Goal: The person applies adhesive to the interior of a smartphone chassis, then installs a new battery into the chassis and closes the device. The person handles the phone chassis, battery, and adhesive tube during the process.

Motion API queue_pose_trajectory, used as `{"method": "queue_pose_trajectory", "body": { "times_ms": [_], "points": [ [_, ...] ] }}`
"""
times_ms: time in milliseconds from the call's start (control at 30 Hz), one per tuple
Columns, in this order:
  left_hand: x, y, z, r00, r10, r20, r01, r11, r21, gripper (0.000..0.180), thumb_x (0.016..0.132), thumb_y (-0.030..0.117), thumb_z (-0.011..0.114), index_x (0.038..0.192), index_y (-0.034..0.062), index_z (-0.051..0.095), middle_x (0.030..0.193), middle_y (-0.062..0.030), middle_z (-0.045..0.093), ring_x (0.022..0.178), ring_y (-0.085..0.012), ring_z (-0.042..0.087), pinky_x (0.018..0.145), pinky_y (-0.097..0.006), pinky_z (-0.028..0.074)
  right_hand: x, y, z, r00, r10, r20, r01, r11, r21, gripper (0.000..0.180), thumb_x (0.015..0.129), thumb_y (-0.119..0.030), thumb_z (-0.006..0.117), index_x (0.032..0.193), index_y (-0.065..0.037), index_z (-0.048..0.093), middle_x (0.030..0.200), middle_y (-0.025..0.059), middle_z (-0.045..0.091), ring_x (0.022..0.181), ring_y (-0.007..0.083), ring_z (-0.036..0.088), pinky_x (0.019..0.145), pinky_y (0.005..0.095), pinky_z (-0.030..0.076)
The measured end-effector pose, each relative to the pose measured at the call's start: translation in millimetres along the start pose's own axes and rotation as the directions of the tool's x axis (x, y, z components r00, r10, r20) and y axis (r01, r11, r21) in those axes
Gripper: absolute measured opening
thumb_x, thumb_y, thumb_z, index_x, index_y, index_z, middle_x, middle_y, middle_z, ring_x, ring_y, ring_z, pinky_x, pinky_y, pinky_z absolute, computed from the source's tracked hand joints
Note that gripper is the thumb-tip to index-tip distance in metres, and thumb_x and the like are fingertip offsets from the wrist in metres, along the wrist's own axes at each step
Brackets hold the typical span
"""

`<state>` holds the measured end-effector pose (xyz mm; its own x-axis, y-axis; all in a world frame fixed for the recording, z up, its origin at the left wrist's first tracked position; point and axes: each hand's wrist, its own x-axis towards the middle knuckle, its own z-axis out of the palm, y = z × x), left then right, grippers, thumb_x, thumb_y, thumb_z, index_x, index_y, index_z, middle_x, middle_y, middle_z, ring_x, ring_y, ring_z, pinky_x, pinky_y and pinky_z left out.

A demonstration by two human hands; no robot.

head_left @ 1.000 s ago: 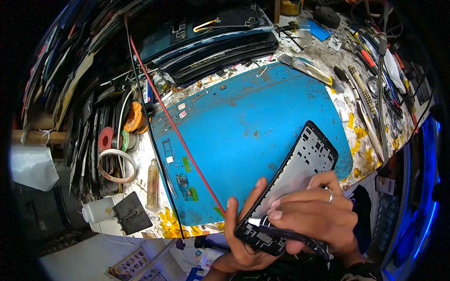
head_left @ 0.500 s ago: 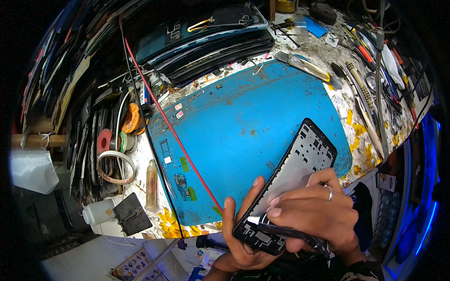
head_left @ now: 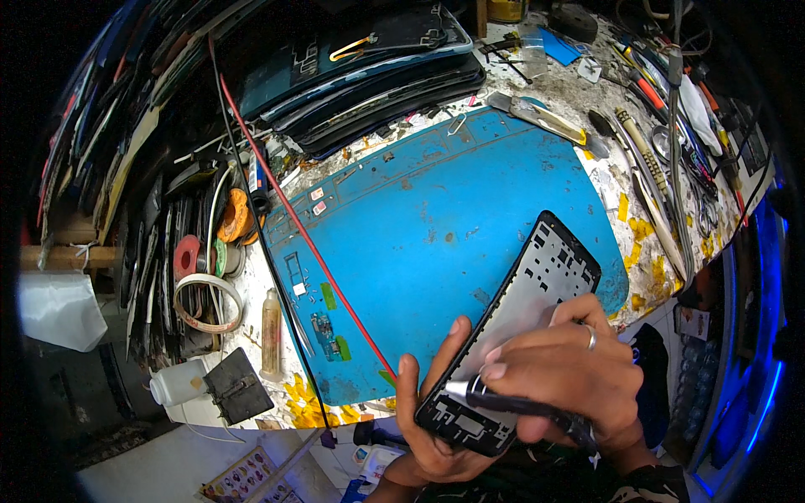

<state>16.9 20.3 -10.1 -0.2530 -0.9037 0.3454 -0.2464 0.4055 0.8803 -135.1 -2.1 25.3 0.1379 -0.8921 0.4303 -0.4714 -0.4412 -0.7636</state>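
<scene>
Your fingers (head_left: 457, 352) on the left hand (head_left: 436, 419) are curled up around the near end of the phone frame (head_left: 524, 323), thumb and fingertips clamped on its left edge while the palm cradles it from below; the fingers of your right hand (head_left: 566, 377) are pinched together on a dark, silver-tipped pen-like tool (head_left: 511, 404), whose tip rests on the frame's lower part. The phone frame is held over the near right corner of the blue work mat (head_left: 436, 210), above the bench edge, its inner side up, showing a grey plate with many small cut-outs. Its long axis runs from your left palm up and to the right, the far end pointing out over the mat's right edge. The mat lies on a stained, paint-flecked bench (head_left: 620, 193) crowded with gear: behind the mat, a stack of dark phone and tablet panels (head_left: 377, 75); to the left of the mat, rolls of tape (head_left: 205, 289), a small amber bottle (head_left: 271, 331), a white bottle (head_left: 178, 384) and a black box (head_left: 237, 386). A red wire (head_left: 293, 222) crosses the mat's left side diagonally. To the right of the mat lie screwdrivers and hand tools (head_left: 646, 159). A ring (head_left: 591, 337) shows on your right hand.
</scene>
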Motion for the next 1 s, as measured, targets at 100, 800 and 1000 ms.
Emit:
{"method": "queue_pose_trajectory", "body": {
  "times_ms": [100,800,1000],
  "points": [
    [0.0,0.3,-1.3,1.0,-0.018,0.016,0.019,0.999,-0.049,0.106,0.083,0.024,0.076,0.143,-0.0069,-0.006,0.131,-0.0449,0.036,0.116,-0.046,0.054,0.096,-0.048,0.05,0.1,0.7,-0.3,1.0,-0.02,0.009,0.02,1.0,-0.019,0.04,0.087,-0.051,0.057,0.094,-0.014,0.071,0.087,0.0004,0.072,0.083,0.0158,0.069,0.073,0.0316,0.044],
    [-3.9,-2.3,0.7,0.999,-0.019,-0.03,0.019,1.0,0.0,0.111,0.079,0.022,0.08,0.145,-0.0052,-0.005,0.136,-0.0405,0.037,0.12,-0.0424,0.053,0.097,-0.044,0.049,-1.0,2.5,0.7,0.999,0.003,-0.036,-0.003,1.0,0.005,0.041,0.087,-0.052,0.056,0.094,-0.014,0.07,0.085,-0.0003,0.072,0.083,0.0164,0.07,0.074,0.035,0.044],
    [-9.0,-5.5,-0.9,1.0,-0.018,-0.021,0.019,1.0,0.005,0.11,0.08,0.024,0.079,0.144,-0.0072,-0.004,0.136,-0.0408,0.037,0.122,-0.0423,0.052,0.099,-0.042,0.047,0.2,2.7,-7.2,0.999,-0.024,0.039,0.024,1.0,0.006,0.024,0.08,-0.02,0.066,0.101,-0.012,0.072,0.091,0.0016,0.071,0.085,0.0145,0.068,0.074,0.0304,0.044]
  ]
}}
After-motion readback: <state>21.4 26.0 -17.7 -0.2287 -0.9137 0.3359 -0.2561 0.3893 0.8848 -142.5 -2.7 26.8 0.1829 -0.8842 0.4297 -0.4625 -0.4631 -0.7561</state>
